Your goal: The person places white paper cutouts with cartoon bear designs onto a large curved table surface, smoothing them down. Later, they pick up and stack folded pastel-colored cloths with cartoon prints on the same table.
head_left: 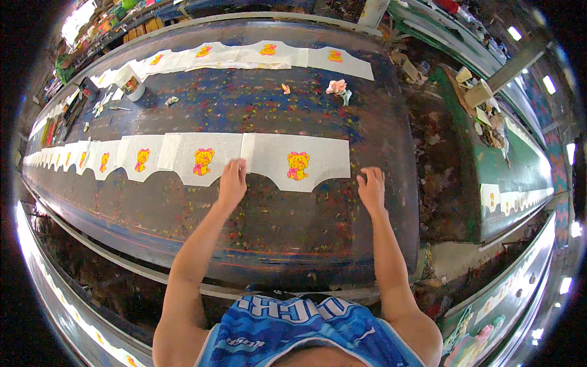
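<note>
A row of white cloth pieces, each printed with a yellow and pink bear, lies along the dark table point(293, 229). My left hand point(233, 182) is at the near edge of the row, where the rightmost cloth piece point(327, 156) meets the neighbouring cloth piece point(174, 153). Its fingers are bunched together on the cloth, with the tips partly hidden. Just past the right end of the rightmost piece is my right hand point(372, 188), its fingers bent and apart with nothing in them. That piece lies flat between my hands.
Another row of printed cloth point(229, 57) runs along the table's far side. A white bucket point(130, 84) stands at the far left. Crumpled rags point(337, 88) lie farther back. A green table point(455, 147) with containers is across a gap on the right.
</note>
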Tool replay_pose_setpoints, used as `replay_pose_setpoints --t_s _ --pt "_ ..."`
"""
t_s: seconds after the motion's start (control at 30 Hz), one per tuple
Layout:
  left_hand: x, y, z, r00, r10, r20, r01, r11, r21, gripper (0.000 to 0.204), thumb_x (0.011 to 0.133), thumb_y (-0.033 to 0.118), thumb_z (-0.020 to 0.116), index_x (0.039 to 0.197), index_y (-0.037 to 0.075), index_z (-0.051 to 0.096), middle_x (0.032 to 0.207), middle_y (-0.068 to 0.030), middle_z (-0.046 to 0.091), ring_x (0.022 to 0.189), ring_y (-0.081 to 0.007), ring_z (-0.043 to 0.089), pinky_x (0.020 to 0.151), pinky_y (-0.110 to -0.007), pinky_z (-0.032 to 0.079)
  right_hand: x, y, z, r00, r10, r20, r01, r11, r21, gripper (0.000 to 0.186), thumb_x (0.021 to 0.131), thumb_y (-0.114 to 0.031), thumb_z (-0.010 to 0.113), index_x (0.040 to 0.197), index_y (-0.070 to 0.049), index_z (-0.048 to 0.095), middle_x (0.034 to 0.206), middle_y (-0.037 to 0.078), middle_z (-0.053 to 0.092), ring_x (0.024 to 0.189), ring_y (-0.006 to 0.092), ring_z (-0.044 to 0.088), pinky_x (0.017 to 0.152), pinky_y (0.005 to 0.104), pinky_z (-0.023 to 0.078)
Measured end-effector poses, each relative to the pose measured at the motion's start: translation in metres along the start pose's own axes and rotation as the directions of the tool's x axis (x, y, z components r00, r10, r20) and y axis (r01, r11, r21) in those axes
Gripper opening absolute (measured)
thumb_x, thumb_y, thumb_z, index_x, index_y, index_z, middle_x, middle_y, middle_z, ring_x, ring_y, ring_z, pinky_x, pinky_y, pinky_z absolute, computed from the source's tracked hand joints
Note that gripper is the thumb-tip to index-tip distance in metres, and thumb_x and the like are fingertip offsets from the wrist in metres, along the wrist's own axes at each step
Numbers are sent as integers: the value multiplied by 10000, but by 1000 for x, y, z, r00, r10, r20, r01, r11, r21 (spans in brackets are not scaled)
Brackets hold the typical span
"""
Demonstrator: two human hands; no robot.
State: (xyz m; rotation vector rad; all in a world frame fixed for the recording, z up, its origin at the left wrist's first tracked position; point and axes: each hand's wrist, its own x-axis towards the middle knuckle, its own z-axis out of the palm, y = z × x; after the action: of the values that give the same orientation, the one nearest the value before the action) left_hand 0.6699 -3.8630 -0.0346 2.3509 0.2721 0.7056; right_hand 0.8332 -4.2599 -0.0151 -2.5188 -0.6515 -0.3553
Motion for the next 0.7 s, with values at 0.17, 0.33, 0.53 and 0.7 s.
replay_pose_setpoints --t_s 0.17,0.33,0.53,0.7 --pt "-88 41 -29 999 -19 47 26 985 -170 113 915 -31 581 1007 30 557 921 -140 606 777 -324 605 671 -395 499 -71 -15 -34 993 69 91 -68 998 -18 271 834 -71 714 1089 -43 627 1107 147 579 1081 368 533 944 465 456" --pt "-134 63 -53 990 13 141 23 968 -251 181 824 -107 618 913 40 563 926 -107 590 747 -262 601 603 -357 486 -111 -46 -42 997 4 79 -7 999 36 255 829 -72 717 1063 -41 619 1090 152 583 1056 373 544 929 469 459" --pt "-166 86 -68 992 22 124 16 955 -295 220 771 -118 680 859 26 538 957 -111 563 794 -237 618 685 -313 541 -135 -87 -35 994 -69 87 61 993 100 241 830 -77 715 1046 -42 612 1076 150 602 1037 374 555 912 474 464" --pt "-195 95 -88 998 -29 61 47 952 -302 230 766 -129 676 862 26 536 958 -113 546 788 -233 613 664 -323 526 -144 -106 -26 985 -125 121 105 981 165 201 842 -97 708 1015 -36 625 1078 149 608 1049 373 558 927 472 465"
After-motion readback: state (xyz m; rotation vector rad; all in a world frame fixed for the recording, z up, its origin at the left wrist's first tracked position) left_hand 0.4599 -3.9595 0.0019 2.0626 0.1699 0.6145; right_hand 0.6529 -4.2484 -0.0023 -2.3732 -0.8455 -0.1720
